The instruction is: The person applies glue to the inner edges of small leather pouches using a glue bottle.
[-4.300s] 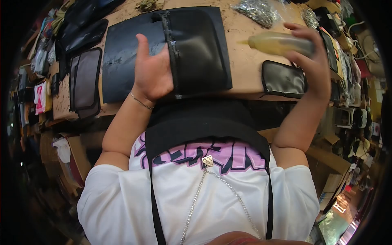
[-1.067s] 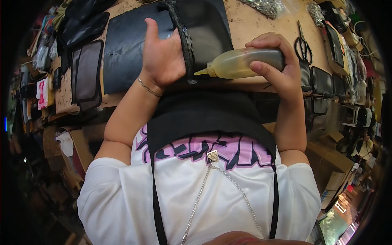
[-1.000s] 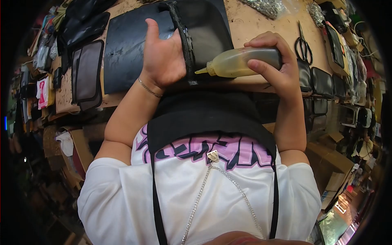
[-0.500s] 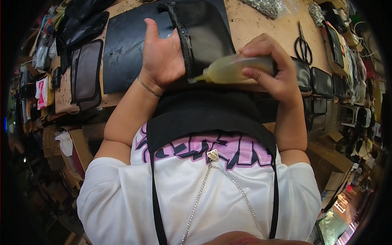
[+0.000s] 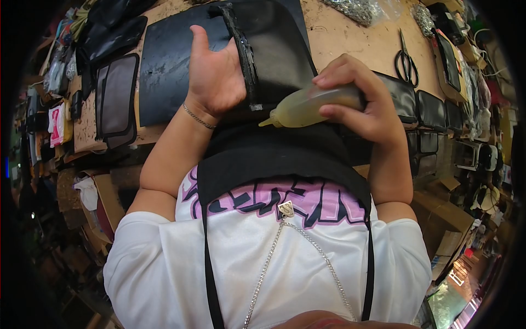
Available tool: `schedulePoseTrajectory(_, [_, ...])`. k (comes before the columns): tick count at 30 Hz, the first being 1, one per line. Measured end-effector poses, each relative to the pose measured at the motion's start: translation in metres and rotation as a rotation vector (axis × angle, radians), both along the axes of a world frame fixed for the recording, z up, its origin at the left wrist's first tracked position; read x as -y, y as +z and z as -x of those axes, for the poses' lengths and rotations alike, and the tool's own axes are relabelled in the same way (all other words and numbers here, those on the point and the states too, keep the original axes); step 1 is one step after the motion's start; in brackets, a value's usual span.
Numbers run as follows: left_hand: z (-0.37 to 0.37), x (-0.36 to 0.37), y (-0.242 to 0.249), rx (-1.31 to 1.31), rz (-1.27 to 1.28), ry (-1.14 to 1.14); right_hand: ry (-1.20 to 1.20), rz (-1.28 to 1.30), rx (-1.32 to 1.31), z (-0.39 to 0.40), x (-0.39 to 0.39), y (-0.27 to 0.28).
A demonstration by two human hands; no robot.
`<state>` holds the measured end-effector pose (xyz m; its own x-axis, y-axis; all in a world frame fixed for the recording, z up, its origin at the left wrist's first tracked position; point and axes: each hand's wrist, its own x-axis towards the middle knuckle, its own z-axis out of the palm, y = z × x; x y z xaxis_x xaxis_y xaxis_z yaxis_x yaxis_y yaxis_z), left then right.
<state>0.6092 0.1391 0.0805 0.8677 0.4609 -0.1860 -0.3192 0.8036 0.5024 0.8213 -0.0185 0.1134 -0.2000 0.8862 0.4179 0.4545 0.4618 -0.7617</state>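
A black leather piece (image 5: 274, 52) lies in front of me, its left edge raised in a rough strip with shiny wet-looking patches. Under that edge go the fingers of my left hand (image 5: 218, 77), palm up and thumb stretched out to the side; the fingertips are hidden. My right hand (image 5: 356, 98) is wrapped round a squeeze bottle (image 5: 301, 108) of yellowish liquid. The bottle is tilted, its thin nozzle pointing left, just below the strip's near end and apart from it. A dark flat sheet (image 5: 164, 71) lies beneath the leather piece.
Black scissors (image 5: 405, 63) lie on the table (image 5: 350, 49) to the right. Flat black pouches (image 5: 430, 109) sit along the right front edge. Dark panels (image 5: 118, 93) are stacked at the left. A plastic bag of metal parts (image 5: 356, 10) is at the back.
My right hand has drawn the bottle slightly down towards me, so its nozzle has left the near end of the strip. My left hand has shifted slightly left.
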Motion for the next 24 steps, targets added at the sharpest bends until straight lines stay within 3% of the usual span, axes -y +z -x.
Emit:
schedulePoseTrajectory(3, [0.001, -0.003, -0.005, 0.044, 0.033, -0.017, -0.185, 0.136, -0.406, -0.011, 0.018, 0.018])
schedulePoseTrajectory(4, [0.002, -0.004, -0.007, 0.066, 0.051, -0.024, -0.191, -0.049, -0.401, -0.026, 0.016, 0.015])
schedulePoseTrajectory(5, [0.004, -0.004, -0.008, 0.07, 0.045, -0.025, -0.209, -0.02, -0.56, -0.035, 0.023, 0.017])
schedulePoseTrajectory(7, [0.006, -0.005, -0.01, 0.08, 0.031, -0.029, -0.365, 0.024, -0.552, -0.047, 0.031, 0.023])
schedulePoseTrajectory(9, [0.008, -0.006, -0.011, 0.084, 0.031, -0.014, -0.631, 0.052, -0.209, -0.064, 0.029, 0.023])
schedulePoseTrajectory(12, [0.008, -0.007, -0.01, 0.078, 0.032, 0.001, -0.653, -0.009, 0.464, -0.075, 0.02, 0.012])
schedulePoseTrajectory(16, [0.009, -0.008, -0.011, 0.086, 0.042, -0.014, -0.749, 0.168, 0.517, -0.062, 0.015, 0.003])
schedulePoseTrajectory(24, [0.009, -0.006, -0.011, 0.044, 0.041, 0.012, -0.773, 0.11, 0.559, -0.06, 0.004, -0.006])
